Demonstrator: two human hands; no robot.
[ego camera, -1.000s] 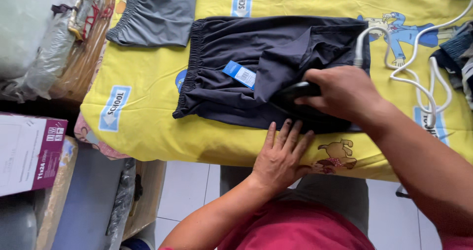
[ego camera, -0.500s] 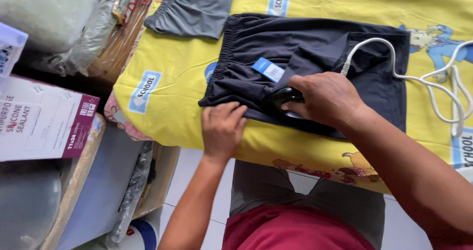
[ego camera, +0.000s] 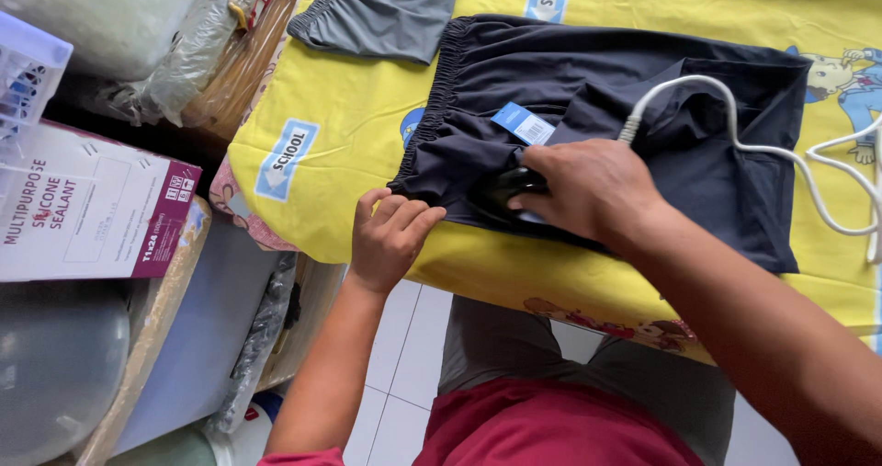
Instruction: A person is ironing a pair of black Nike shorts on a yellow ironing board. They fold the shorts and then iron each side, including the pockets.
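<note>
Head view: two hands [ego camera: 390, 236], one iron [ego camera: 510, 188], two shorts [ego camera: 597, 98]

The shorts [ego camera: 597, 107] lie flat on the cloth-covered desk [ego camera: 358, 144], waistband toward the desk's left end. A second garment [ego camera: 381, 11] lies behind them, toward the far left corner. The iron [ego camera: 510, 188] rests on the shorts near the front edge, under the right hand [ego camera: 588, 186]; its cord [ego camera: 735, 130] runs rightward across the shorts and off onto the cloth. The left hand [ego camera: 390, 236] sits at the shorts' front left corner, just left of the iron. A cardboard box [ego camera: 87, 209] stands left of the desk, with plastic-wrapped bundles [ego camera: 175, 52] behind it.
</note>
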